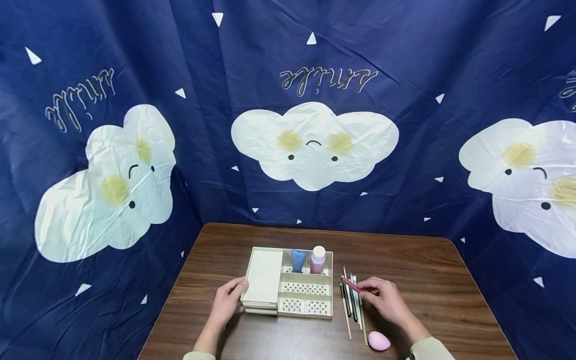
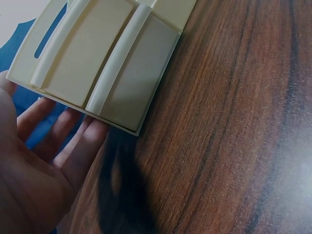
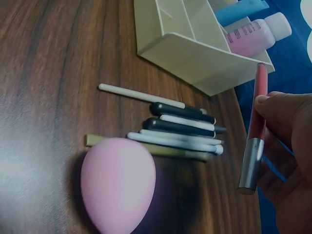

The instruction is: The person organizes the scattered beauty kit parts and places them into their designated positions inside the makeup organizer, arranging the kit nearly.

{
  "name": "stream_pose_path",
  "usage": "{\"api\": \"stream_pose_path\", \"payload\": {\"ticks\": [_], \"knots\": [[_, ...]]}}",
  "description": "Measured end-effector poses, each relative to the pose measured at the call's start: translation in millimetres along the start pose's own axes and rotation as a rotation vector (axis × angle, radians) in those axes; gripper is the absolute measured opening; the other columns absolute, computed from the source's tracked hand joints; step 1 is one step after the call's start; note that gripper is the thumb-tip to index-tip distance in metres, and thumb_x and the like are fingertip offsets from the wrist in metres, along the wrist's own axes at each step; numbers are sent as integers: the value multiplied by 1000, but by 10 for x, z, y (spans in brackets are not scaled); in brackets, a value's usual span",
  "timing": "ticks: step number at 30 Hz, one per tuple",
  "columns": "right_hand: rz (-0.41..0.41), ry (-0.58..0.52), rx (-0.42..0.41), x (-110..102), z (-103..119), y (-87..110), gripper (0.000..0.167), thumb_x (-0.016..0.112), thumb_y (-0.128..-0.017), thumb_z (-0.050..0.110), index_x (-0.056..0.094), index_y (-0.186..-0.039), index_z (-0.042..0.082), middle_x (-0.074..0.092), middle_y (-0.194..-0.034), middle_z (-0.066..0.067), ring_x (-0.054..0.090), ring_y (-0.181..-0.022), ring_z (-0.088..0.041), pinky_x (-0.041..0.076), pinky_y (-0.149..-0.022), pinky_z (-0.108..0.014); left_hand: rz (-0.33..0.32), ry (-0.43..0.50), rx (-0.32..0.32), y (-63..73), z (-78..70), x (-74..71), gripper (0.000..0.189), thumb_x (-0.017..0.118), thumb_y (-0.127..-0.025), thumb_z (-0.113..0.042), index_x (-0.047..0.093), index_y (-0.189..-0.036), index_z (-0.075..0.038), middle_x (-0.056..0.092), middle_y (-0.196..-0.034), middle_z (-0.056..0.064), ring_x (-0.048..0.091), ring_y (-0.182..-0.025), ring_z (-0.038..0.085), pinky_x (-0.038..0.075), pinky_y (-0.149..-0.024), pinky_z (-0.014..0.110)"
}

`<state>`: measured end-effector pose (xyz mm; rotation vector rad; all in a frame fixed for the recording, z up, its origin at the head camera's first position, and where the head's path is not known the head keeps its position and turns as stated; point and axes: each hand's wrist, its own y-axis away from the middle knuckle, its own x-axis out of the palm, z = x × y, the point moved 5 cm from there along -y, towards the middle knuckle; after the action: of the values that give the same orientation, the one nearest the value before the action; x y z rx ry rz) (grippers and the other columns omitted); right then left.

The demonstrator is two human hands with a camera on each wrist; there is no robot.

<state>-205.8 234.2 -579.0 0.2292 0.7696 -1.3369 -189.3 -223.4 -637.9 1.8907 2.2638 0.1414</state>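
Note:
A cream desktop organizer (image 1: 265, 275) with drawers at its left stands on the table. My left hand (image 1: 227, 301) grips its left side, fingers against the side wall in the left wrist view (image 2: 53, 161). My right hand (image 1: 384, 298) pinches a slim red lip gloss tube (image 3: 258, 107) with a silver end, between thumb and fingers. The tube is held over a loose row of makeup brushes (image 1: 353, 302), just right of the organizer. Closer to me, a pink egg-shaped makeup sponge (image 1: 379, 341) lies beside the brushes.
A blue squeeze tube (image 1: 298, 260) and a pink bottle with a white cap (image 1: 317, 260) stand in the organizer's back compartments. Dark wood table (image 1: 418, 270) extends around everything. Blue curtains (image 1: 315, 210) with cloud prints hang behind and at both sides.

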Motion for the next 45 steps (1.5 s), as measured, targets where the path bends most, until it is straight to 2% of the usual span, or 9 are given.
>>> {"api": "stream_pose_path", "payload": {"ticks": [6, 13, 22, 27, 30, 38, 45], "knots": [[14, -12, -10, 57, 81, -47, 19, 82, -84, 4, 80, -98, 16, 75, -94, 4, 61, -77, 1, 55, -63, -23, -3, -17, -16, 2, 21, 4, 46, 66, -101, -33, 65, -135, -1, 71, -111, 17, 71, -78, 21, 65, -63, 40], [32, -49, -33, 157, 134, -87, 19, 81, -85, 2, 80, -101, 12, 75, -95, 1, 63, -77, -1, 56, -64, -23, 3, 20, -19, -11, 47, 26, 44, 67, -101, -29, 65, -135, -2, 71, -112, 16, 71, -80, 21, 65, -65, 42], [19, -40, -48, 286, 223, -174, 22, 82, -82, -1, 80, -98, 14, 73, -91, 4, 59, -74, 0, 53, -62, -22, 9, 20, 7, 33, -22, 19, 47, 68, -100, -32, 65, -134, -1, 72, -113, 17, 72, -80, 20, 65, -65, 43], [0, -9, -100, 339, 292, -229, 23, 83, -81, -1, 81, -98, 14, 75, -93, 5, 66, -80, -9, 56, -68, -33, 13, 37, 6, 25, -26, 23, 45, 69, -99, -31, 66, -133, -1, 72, -111, 17, 72, -81, 21, 65, -67, 44], [1, 12, -119, 367, 331, -268, 23, 83, -81, 1, 81, -99, 16, 75, -93, 6, 68, -84, -10, 57, -72, -36, 11, 38, 10, 20, -28, 23, 44, 68, -100, -29, 66, -133, -1, 72, -109, 16, 71, -81, 21, 65, -66, 45], [43, 12, -134, 456, 435, -358, 23, 85, -81, 4, 82, -100, 16, 74, -93, 8, 63, -81, -4, 55, -70, -29, 6, 44, -3, 15, -17, 22, 43, 67, -101, -29, 66, -134, -2, 72, -106, 15, 72, -79, 23, 65, -66, 44], [93, -6, -101, 548, 498, -433, 22, 83, -82, 5, 82, -100, 17, 73, -92, 8, 60, -79, -1, 54, -66, -25, 4, 50, -2, 13, -7, 28, 43, 67, -100, -28, 66, -134, -2, 72, -109, 17, 72, -80, 23, 65, -67, 45]]}}
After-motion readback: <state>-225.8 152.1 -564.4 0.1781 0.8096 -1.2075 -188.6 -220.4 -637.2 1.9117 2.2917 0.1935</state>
